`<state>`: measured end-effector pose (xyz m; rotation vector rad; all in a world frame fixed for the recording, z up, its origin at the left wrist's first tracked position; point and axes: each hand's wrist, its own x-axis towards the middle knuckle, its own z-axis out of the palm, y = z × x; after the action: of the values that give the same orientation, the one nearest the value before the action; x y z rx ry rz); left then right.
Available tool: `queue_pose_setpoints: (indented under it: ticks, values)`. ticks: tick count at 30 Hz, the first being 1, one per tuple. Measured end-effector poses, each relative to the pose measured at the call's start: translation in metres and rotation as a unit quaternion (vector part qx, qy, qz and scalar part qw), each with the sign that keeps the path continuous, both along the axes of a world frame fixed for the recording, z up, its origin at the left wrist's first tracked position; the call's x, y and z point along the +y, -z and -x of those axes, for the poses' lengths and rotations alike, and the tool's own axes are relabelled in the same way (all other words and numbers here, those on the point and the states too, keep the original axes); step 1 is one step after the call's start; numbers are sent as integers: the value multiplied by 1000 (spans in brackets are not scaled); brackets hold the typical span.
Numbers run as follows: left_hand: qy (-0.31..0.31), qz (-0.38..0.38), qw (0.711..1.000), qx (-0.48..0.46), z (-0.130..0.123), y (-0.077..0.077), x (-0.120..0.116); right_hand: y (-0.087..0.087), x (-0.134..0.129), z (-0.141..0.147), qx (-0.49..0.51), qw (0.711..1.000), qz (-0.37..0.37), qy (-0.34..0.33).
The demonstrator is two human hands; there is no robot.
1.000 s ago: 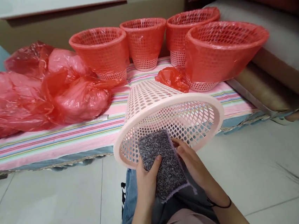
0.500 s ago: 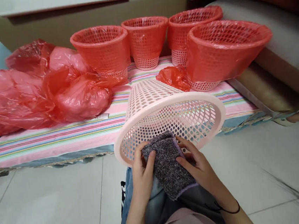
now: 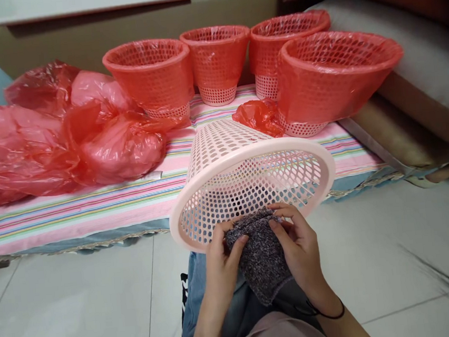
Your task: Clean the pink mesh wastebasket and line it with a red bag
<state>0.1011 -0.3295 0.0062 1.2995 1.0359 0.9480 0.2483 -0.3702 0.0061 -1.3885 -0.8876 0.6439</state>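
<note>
A dark grey speckled cleaning cloth [image 3: 263, 263] is held between both hands over my lap. My left hand [image 3: 225, 258] pinches its upper left side, thumb on top. On the upper right, my right hand [image 3: 297, 241] grips the cloth with the thumb in front and fingers curled behind. Just beyond my hands, a pale pink perforated plastic basket [image 3: 224, 160] lies on its side, its wide mouth facing me. The basket's lower rim is partly hidden behind my hands and the cloth.
Several pink baskets in red plastic bags stand at the back, including one at right [image 3: 320, 85]. Bulging red plastic bags [image 3: 55, 142] fill the left of the striped cover [image 3: 94, 213]. A crumpled red bag [image 3: 259, 116] lies behind the loose basket. Grey cushions [image 3: 407, 50] are at right.
My right hand has moved inward and gripped higher on the cloth. The cloth now bunches at its top edge, and its purple side border is mostly hidden. The basket stays put.
</note>
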Motion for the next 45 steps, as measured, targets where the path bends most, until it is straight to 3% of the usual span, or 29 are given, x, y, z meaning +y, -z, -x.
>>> queue_pose_setpoints:
  ticks: [4,8,11,13,15,19,21,24,27,29,33,37,40,43,45]
  values:
    - [1,23,999,-32,-2,-2,-2,3,2,-3,35,999,14,6]
    - [-31,17,997,-65,-2,-5,-2,3,3,-14,145,980,94,-104]
    - [-40,42,993,-104,-2,-10,-3,5,2,-17,149,964,146,-163]
    - [-37,88,987,-129,-4,-12,-5,9,2,-16,128,974,133,-130]
    - [-15,131,982,-136,-7,-11,-9,14,2,-12,129,984,113,-56]
    - [53,135,988,-52,-12,1,-18,20,6,-8,143,983,108,40]
    - [30,114,993,-6,-14,6,-18,19,7,-8,97,989,92,58]
    - [-41,76,996,22,-18,9,-12,13,5,-5,-63,995,30,76]
    - [-73,39,995,47,-21,7,-5,8,2,3,-197,980,-6,3]
    - [-56,20,997,49,-22,5,-3,8,0,10,-212,975,-3,-68]
    - [7,45,999,-7,-14,4,-7,15,0,17,-132,983,15,-125]
    - [118,114,981,-106,0,8,-9,18,1,15,75,986,33,-146]
    - [130,28,991,-23,0,9,-7,20,1,13,227,958,76,-161]
    - [89,-99,985,114,-6,8,-5,26,-2,12,276,938,113,-175]
    - [91,-135,978,132,-9,7,-5,33,-8,11,303,925,127,-190]
